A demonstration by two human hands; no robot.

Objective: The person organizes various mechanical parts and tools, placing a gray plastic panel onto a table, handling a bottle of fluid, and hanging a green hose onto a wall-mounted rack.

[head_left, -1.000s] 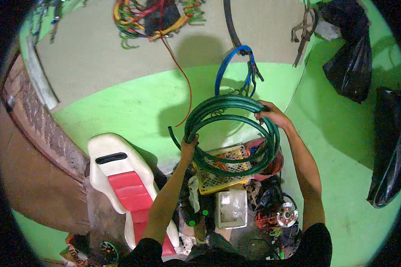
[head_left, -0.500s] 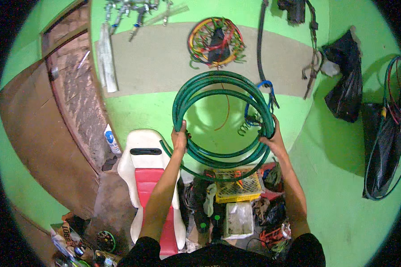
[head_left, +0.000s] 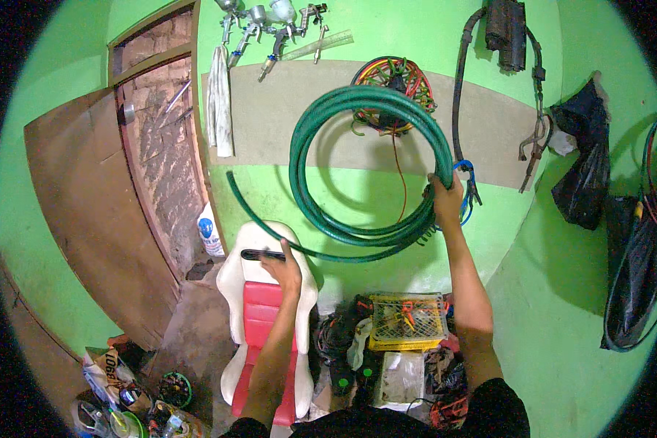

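A coil of green hose (head_left: 298, 171) hangs upright in front of me, held at its right side. My right hand (head_left: 447, 201) is closed around the bundled loops there. One loose end of the hose sticks out to the left, past the coil and up. Just under that loose length is my left hand (head_left: 286, 271), its fingers apart and the thumb side close to the hose; whether they touch I cannot make out. Behind my left hand stands a white and red car seat (head_left: 261, 293).
Coiled coloured cables (head_left: 416, 77) and spray guns (head_left: 277, 36) hang on the green wall. Low down sit a yellow crate (head_left: 409, 342) and a white box (head_left: 401, 379). Black bags (head_left: 584, 168) hang at right. A brown door (head_left: 95, 204) and clutter (head_left: 120, 394) are at left.
My left hand has let go of the coil's left side and moved down and left, by the loose end. That end now reaches farther left. My right hand still holds the coil.
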